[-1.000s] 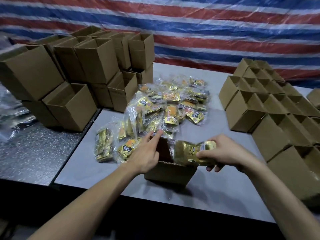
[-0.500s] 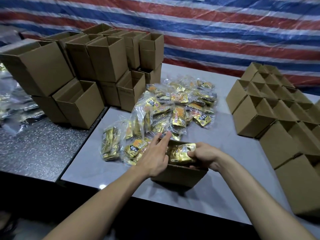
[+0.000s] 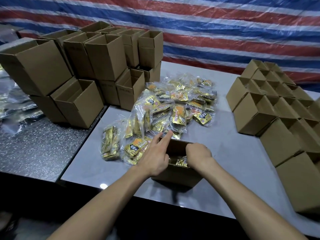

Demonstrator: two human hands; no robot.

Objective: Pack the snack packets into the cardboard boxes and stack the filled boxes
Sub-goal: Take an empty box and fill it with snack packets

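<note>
An open cardboard box (image 3: 176,176) stands on the grey table (image 3: 230,158) near its front edge. My left hand (image 3: 155,157) rests against the box's left rim, forefinger and middle finger stretched out straight. My right hand (image 3: 198,155) reaches down into the box with its fingers curled and hidden inside, holding a gold snack packet (image 3: 178,161) that shows just under the near rim. Behind the box lies a heap of snack packets (image 3: 174,108), gold and orange in clear plastic wrap.
Empty open boxes (image 3: 97,58) are stacked two high at the back left. More boxes (image 3: 277,110) stand in rows along the right side. A speckled metal table (image 3: 39,149) with plastic bags (image 3: 15,106) adjoins on the left. A striped tarp hangs behind.
My right hand has carried the gold packet from above the box's right side down into the box. My left hand has stayed at the left rim.
</note>
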